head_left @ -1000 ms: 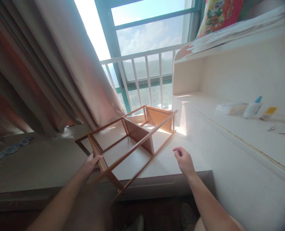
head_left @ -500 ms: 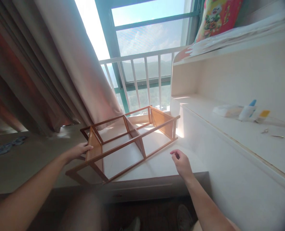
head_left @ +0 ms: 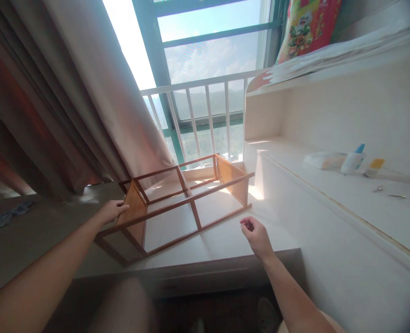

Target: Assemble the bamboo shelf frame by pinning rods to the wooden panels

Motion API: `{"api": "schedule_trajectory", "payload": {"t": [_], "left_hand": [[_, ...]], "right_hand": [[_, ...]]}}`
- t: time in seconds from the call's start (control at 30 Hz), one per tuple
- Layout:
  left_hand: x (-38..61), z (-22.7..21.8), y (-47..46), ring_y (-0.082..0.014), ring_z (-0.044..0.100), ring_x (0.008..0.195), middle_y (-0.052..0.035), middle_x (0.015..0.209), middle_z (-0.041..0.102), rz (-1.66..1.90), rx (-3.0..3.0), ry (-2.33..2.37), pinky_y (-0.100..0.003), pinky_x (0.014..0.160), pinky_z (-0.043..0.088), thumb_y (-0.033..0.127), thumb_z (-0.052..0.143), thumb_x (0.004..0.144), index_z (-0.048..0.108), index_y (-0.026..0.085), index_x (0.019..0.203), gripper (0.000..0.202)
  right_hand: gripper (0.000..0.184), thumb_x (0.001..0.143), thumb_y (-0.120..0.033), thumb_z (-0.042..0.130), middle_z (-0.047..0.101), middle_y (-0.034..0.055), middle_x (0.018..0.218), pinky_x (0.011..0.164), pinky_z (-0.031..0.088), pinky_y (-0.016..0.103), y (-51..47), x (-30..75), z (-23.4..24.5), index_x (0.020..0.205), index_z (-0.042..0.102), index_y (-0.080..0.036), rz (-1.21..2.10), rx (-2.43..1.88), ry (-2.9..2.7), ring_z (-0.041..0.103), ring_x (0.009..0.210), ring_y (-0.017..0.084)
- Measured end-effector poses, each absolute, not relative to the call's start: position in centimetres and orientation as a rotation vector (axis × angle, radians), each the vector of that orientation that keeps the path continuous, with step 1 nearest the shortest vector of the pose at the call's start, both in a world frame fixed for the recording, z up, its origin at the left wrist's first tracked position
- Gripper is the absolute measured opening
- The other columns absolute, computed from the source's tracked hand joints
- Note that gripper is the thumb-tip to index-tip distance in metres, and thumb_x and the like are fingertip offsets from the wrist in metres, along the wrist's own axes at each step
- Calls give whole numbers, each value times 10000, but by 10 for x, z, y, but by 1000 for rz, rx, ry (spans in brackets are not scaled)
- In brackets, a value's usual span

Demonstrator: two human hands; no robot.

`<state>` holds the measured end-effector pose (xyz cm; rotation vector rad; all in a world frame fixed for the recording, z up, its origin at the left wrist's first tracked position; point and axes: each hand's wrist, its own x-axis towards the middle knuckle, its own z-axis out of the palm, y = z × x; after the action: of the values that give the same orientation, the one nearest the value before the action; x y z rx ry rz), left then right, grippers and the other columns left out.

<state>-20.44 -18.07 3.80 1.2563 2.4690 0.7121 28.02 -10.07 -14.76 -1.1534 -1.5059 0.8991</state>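
A brown wooden shelf rack [head_left: 166,211] lies on its side on the white window ledge [head_left: 218,238]. My left hand [head_left: 112,212] grips the edge of the rack's near-left end board, thumb on the board's face and the other fingers hidden behind it. To the right of the rack, apart from it, my right hand [head_left: 256,235] hovers above the ledge with its fingers curled and pinched together. Whatever may be between those fingertips is too small to make out.
A long curtain [head_left: 87,92] hangs at the left. White railings [head_left: 209,113] stand before the window. On the right, a white cabinet top [head_left: 336,185] bears a white bottle with a blue cap [head_left: 353,162], a yellow-capped container [head_left: 374,167] and small metal pieces. A bright bag [head_left: 309,30] sits above.
The rack has tilted and turned a little, its near side shifting left and toward me, with my left hand still on it. My right hand has moved slightly left in view, fingers still curled.
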Motion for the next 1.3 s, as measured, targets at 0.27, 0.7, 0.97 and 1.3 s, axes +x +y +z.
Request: {"api": "schedule_trajectory", "payload": {"t": [0.27, 0.7, 0.97, 1.3], "left_hand": [[-150, 58, -159, -389, 466, 1309, -194, 1369, 569, 691, 1747, 2653, -505, 1089, 366, 419, 523, 832, 639, 127, 1193, 478], [-21, 17, -111, -225, 619, 1145, -76, 1275, 667, 487, 2325, 1902, -326, 1017, 459, 341, 469, 946, 645, 223, 1279, 395], [-27, -2, -110, -237, 592, 1173, -67, 1251, 657, 529, 2318, 1908, -345, 1034, 442, 300, 438, 979, 530, 269, 1417, 449], [-23, -7, -116, -227, 592, 1146, 0, 1265, 655, 378, 2327, 2091, -304, 828, 485, 294, 397, 1004, 438, 370, 1468, 471]], "right_hand": [[139, 817, -295, 604, 582, 0, 694, 613, 426, 290, -102, 243, -134, 884, 657, -185, 917, -1013, -1513, 516, 614, 167], [102, 834, -277, 628, 611, -12, 665, 560, 382, 266, -106, 177, -103, 823, 689, -195, 944, -806, -1494, 439, 559, 132], [48, 838, -244, 674, 658, 3, 751, 551, 387, 276, -95, 136, -101, 826, 711, -217, 1000, -654, -1381, 429, 572, 124], [82, 869, -274, 695, 711, 45, 895, 579, 447, 294, -82, 114, -106, 925, 746, -242, 1091, -662, -1258, 570, 692, 159]]}}
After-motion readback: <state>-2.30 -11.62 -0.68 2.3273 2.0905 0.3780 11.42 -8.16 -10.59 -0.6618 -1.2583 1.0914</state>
